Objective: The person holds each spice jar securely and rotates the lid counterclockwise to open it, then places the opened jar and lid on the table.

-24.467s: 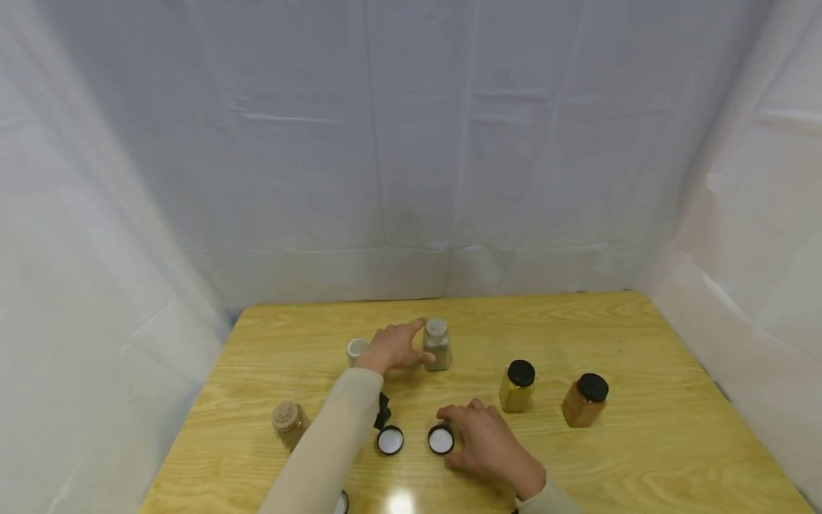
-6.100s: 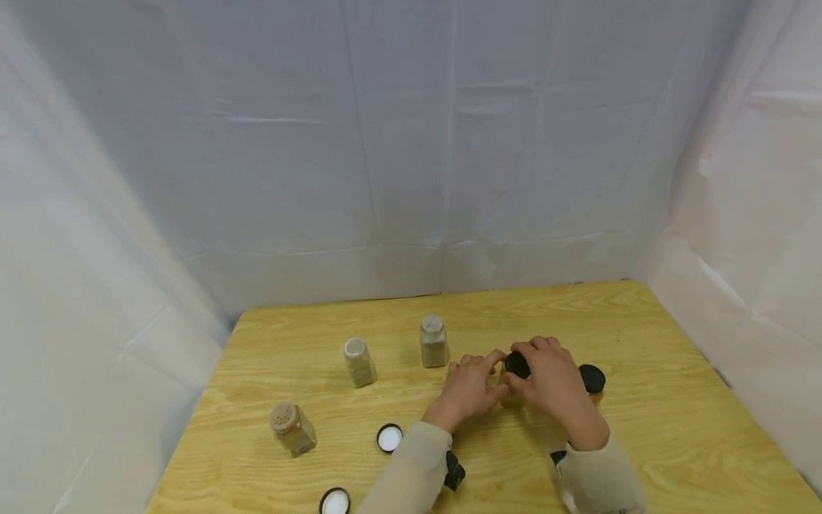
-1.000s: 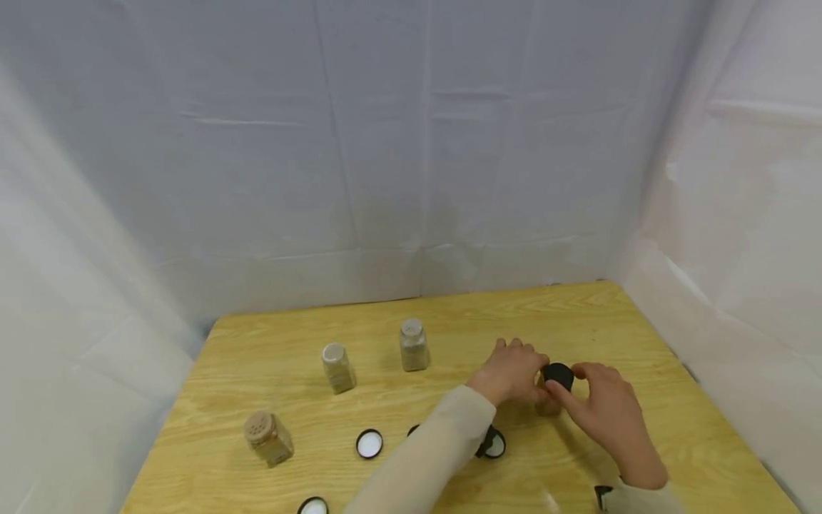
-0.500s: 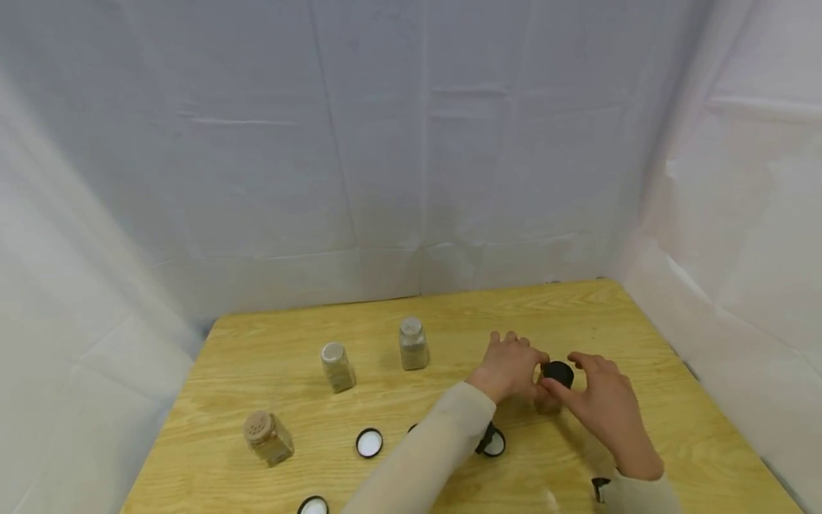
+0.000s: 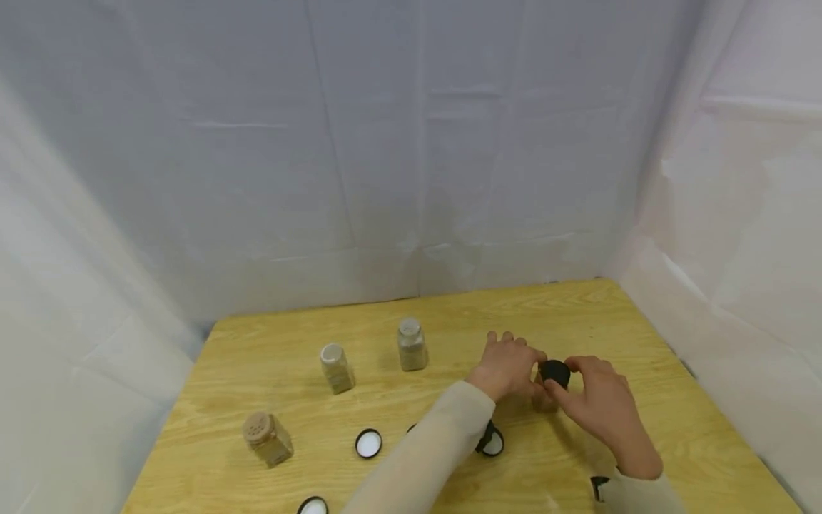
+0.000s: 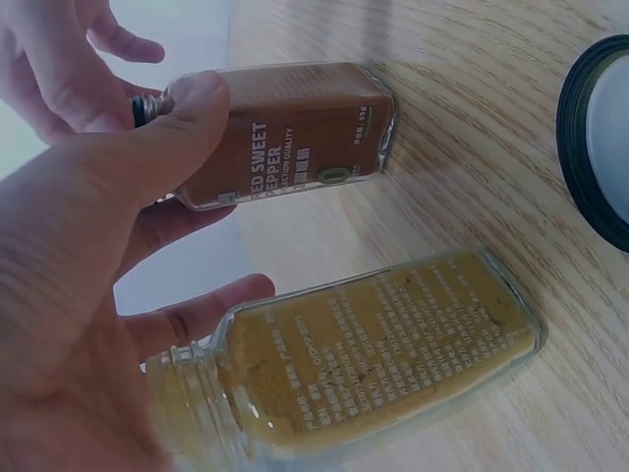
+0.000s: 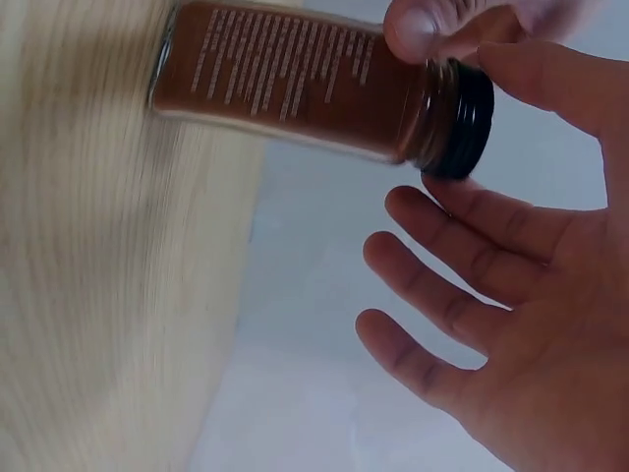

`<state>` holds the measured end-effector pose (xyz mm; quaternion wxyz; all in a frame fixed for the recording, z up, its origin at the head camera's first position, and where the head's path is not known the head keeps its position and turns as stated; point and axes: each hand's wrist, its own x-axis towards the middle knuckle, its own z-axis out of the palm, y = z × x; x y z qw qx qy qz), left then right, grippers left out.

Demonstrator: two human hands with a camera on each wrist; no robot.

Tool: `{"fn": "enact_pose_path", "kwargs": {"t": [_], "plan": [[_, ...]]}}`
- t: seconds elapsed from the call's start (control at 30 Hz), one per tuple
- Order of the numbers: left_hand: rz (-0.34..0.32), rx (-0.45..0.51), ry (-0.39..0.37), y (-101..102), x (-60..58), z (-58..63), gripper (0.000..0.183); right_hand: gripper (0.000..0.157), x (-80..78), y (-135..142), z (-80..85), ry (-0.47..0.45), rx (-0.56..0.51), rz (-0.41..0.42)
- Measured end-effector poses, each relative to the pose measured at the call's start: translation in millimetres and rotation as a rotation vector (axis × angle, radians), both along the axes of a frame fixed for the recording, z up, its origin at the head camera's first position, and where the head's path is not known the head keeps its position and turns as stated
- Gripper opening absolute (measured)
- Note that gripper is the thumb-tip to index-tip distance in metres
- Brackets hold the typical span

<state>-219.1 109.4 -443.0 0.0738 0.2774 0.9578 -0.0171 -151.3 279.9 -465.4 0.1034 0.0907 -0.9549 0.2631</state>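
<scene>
My left hand [image 5: 507, 368] grips a glass spice jar [image 6: 305, 128] of red-brown powder, labelled sweet pepper, with the thumb across its upper body. The jar stands upright on the table. Its black screw lid [image 7: 467, 123] sits at the neck, some glass thread showing below it. My right hand [image 5: 600, 403] pinches that lid between thumb and index finger; the other fingers are spread apart. Close beside the left palm is a lidless jar [image 6: 373, 354] of yellow powder, hidden behind the left hand in the head view.
A black lid [image 5: 493, 445] lies white side up by the left wrist. More upturned lids [image 5: 369, 444] lie toward the front, one mostly under the left sleeve. Left of the hands stand a brown-topped shaker jar [image 5: 267, 439], a pale-topped jar [image 5: 337, 369] and another pale-topped jar [image 5: 412, 345].
Since the oldest frame, the yellow jar's lid has come off onto the table, and both hands have moved right to the red-brown jar. Over the last second, the right fingers shift slightly around its lid.
</scene>
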Motion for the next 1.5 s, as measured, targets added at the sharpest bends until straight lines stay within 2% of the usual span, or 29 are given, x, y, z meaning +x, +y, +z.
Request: {"fn": "enact_pose_path", "kwargs": {"t": [0.17, 0.33, 0.47, 0.6, 0.7, 0.8, 1.0, 1.13, 1.3, 1.5], "plan": [[0.004, 0.005, -0.003, -1.1, 0.7, -1.9, 0.043, 0.052, -4.8, -8.1, -0.9, 0.013, 0.031, 0.004], [0.003, 0.006, 0.004, -1.4, 0.5, -2.2, 0.04, 0.056, -4.9, -8.6, 0.8, -0.008, 0.014, -0.002], [0.006, 0.012, -0.003, -1.5, -0.4, -2.2, 0.049, 0.063, -1.8, -1.7, 4.5, -0.044, -0.004, -0.012], [0.017, 0.022, -0.021, -1.8, -0.9, -2.5, 0.064, 0.052, 1.6, 6.4, 5.3, -0.051, -0.055, 0.017], [0.026, 0.023, -0.025, -1.8, -0.7, -2.3, 0.066, 0.045, 1.2, 8.7, 2.9, -0.061, -0.105, 0.059], [0.023, 0.022, -0.02, -1.2, 0.4, -2.2, 0.062, 0.048, -0.1, 6.5, 0.5, -0.074, -0.128, 0.083], [0.008, -0.002, 0.016, -1.2, 1.4, -3.7, 0.049, 0.053, -6.1, -5.0, -2.1, -0.02, -0.069, 0.086], [0.008, -0.001, 0.016, -0.5, 1.5, -4.0, 0.049, 0.056, -6.2, -6.9, -0.5, -0.01, -0.027, 0.055], [0.012, 0.012, 0.002, -0.3, 1.4, -3.6, 0.057, 0.066, -2.0, 0.1, 2.6, -0.071, -0.039, 0.0], [0.04, 0.023, -0.03, -0.9, 0.5, -2.5, 0.068, 0.051, 2.1, 10.6, 2.5, -0.067, -0.095, 0.027]]}}
